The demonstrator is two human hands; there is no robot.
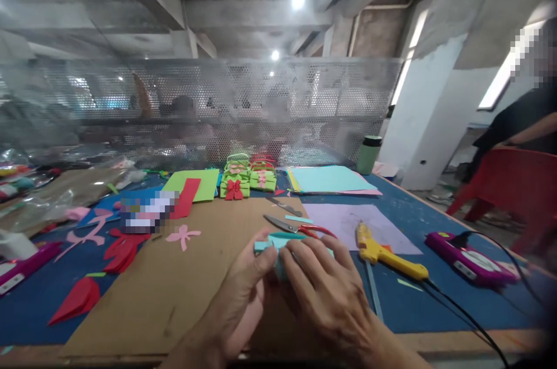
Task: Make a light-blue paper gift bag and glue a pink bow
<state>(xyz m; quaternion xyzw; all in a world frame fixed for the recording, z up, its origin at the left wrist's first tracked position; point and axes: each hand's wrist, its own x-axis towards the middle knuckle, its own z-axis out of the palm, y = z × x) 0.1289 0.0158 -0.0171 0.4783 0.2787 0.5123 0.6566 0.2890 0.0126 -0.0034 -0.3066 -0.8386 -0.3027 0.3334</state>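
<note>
Screen: the wide, grey perforated screen stands well beyond the far edge of the brown, flat cardboard sheet.
Tabletop: from where I stand, the blue, flat tabletop shows to both sides of that cardboard.
Paper: a lilac, thin rectangular sheet lies at the cardboard's far right.
Glue gun: the yellow, pistol-shaped plastic glue gun rests right of the cardboard, near the working hands.
Green baskets: small, bright-green handled baskets with bows stand at the cardboard's far edge.
Scissors: the red-handled metal scissors lie at the cardboard's far right, just beyond the hands.
Blue piece: a light-blue folded piece, paper or foam, I can't tell which, is held above the cardboard, right of its middle.
Handling the piece: I'd press evenly and lightly, backing it from behind so nothing creases, and keep the knuckles away from the glue gun's nozzle, which could be hot.
Left hand: the bare left hand grips the piece's left end, palm turned inward, thumb across the near face; most fingers are hidden.
Right hand: the bare right hand grasps the same piece from above, back upward, fingers bent and pointing towards the left thumb.
</note>
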